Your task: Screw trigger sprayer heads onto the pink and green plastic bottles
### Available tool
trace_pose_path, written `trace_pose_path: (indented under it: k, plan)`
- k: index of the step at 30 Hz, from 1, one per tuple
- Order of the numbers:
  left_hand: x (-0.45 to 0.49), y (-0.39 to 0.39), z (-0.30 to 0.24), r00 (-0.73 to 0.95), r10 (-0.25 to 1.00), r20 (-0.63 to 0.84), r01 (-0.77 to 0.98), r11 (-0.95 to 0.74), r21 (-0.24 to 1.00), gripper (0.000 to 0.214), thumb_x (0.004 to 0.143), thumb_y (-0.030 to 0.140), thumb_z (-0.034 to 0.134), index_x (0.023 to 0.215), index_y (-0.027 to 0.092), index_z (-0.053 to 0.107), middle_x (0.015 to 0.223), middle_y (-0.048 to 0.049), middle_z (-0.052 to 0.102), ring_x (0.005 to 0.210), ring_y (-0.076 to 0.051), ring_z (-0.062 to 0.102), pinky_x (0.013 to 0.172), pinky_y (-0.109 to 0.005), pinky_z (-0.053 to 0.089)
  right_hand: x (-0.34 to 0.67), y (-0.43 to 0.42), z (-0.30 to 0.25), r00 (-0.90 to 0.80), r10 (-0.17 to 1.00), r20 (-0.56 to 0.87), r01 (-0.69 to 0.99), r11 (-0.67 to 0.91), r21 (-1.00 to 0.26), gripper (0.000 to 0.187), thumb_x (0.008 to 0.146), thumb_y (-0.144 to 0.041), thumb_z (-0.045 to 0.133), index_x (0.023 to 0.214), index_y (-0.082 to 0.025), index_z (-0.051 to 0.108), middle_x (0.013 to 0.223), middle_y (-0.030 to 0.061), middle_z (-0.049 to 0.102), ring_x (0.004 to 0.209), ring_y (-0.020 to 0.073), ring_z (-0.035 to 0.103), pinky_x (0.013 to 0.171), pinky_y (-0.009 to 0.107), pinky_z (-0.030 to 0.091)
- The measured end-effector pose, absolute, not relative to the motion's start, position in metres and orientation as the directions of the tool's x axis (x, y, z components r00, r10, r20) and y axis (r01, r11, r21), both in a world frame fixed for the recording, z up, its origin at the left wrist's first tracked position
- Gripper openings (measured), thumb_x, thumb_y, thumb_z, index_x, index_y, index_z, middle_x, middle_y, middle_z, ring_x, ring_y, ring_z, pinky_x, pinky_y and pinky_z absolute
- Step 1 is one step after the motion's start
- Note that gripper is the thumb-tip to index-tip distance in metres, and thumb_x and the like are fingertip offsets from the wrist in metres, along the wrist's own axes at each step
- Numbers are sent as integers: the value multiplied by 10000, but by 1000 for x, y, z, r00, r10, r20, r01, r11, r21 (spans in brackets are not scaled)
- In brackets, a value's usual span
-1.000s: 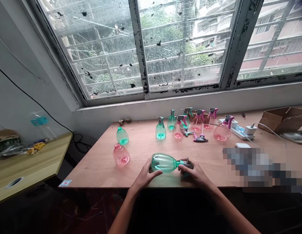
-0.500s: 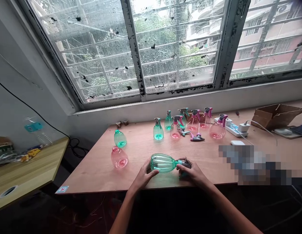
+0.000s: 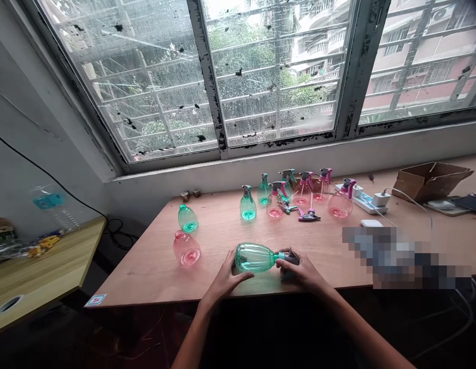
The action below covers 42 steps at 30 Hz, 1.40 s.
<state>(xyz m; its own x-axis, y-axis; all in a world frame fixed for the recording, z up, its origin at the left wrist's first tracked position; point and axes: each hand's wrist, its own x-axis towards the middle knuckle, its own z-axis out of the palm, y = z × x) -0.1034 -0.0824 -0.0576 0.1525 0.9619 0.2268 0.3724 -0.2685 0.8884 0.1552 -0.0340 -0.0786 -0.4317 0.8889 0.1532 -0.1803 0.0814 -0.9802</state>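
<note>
A green see-through spray bottle (image 3: 255, 258) lies sideways between my hands, near the table's front edge, its spray head pointing right. My left hand (image 3: 227, 277) is curved round the bottle's broad base, thumb along the lower side. With fingers closed, my right hand (image 3: 299, 269) grips the grey and green spray head (image 3: 290, 257) at the neck. To the left stand a pink bottle (image 3: 186, 249) and a green bottle (image 3: 188, 219), both without spray heads. Beyond my hands is an upright green spray bottle (image 3: 248, 205).
Several pink and green spray bottles (image 3: 275, 202) stand toward the window. Loose spray heads (image 3: 309, 216) lie before them. A white power strip (image 3: 367, 200) and an open cardboard box (image 3: 430, 182) are on the right. A second wooden table (image 3: 74, 261) is at the left.
The bottle stays between my hands in nearly the same pose; my left thumb has shifted slightly right along it. The whole view has moved a little.
</note>
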Motion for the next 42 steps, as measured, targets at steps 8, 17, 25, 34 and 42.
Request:
trace_pose_path:
  k: [8,17,25,34,42]
  plan:
    - [-101,-85,-62,134,967,217,342,-251,905,1008,717,339,806,1523,281,205,1584,-99,301,1457,-302,277,1209,-509,164,154,-34,-79,-443,881,167,-173,99,-980,426,760,-498,759,1014,-181,634,747,15,669,588,181,648,611,326,542]
    - [-101,-84,-60,137,962,237,333,-270,903,917,744,321,793,1501,272,278,1553,-97,360,1438,-300,317,1202,-479,210,155,-33,-82,-457,875,158,-207,68,-976,418,773,-476,757,1036,-172,647,803,32,694,589,172,648,609,317,535]
    - [-104,-86,-63,125,973,193,334,-224,916,1006,743,364,792,1531,263,175,1574,-118,308,1450,-311,286,1201,-482,205,155,-33,-81,-478,865,150,-209,54,-976,373,770,-447,771,986,-176,633,736,-2,658,579,163,640,604,302,524]
    - [-104,-84,-64,141,967,210,319,-245,915,1028,726,346,807,1529,312,167,1575,-91,309,1438,-310,310,1195,-482,226,155,-33,-80,-476,867,148,-219,46,-975,377,773,-450,765,990,-173,630,742,5,661,571,160,634,588,301,518]
    - [-102,-89,-60,143,977,160,343,-200,918,1098,736,361,794,1540,299,49,1589,-104,268,1469,-312,234,1211,-502,163,156,-34,-77,-476,865,162,-211,67,-975,394,760,-463,772,987,-169,642,735,7,660,561,158,631,576,300,521]
